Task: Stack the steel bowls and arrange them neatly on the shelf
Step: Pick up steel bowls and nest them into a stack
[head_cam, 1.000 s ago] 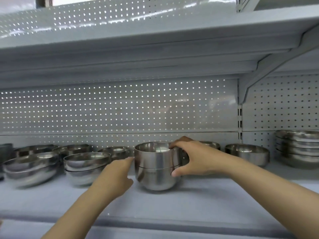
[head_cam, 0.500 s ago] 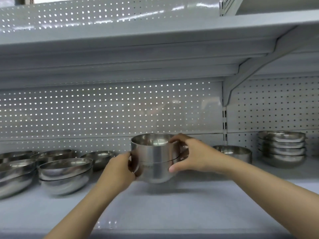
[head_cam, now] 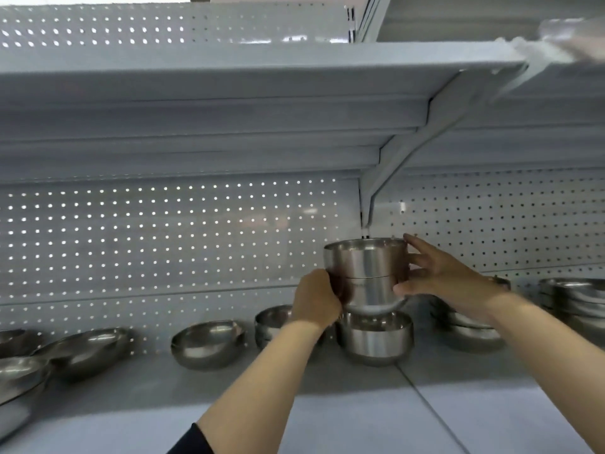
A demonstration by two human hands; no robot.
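Since 0.5 s ago I've carried the 2-bowl stack (head_cam: 366, 273) up off the shelf (head_cam: 327, 404) and rightward; it now hangs directly above a single steel bowl (head_cam: 375, 339) standing near the seam between the 2 shelf boards.

Left hand (head_cam: 316, 301) is curled around the lower left wall of the stack, fingers closed on it. Right hand (head_cam: 442, 280) is spread wider, thumb low at the lower bowl, fingers reaching up to the top rim, also gripping. Both hands carry the load.

Base of the lower held bowl looks just above the target's rim, maybe already inside it; motion blur there, can't tell if they touch.

To do this well: keep the stack level, center its base over the target's mouth, lower straight down, no sideways slide. Steel on steel is slippery, so hold both bowls pinched together until the base seats. Release left first, and steady with right.

Other bowls: shallow ones (head_cam: 208, 344) sit to the left, another stack (head_cam: 579, 299) far right. Well apart from the drop zone.
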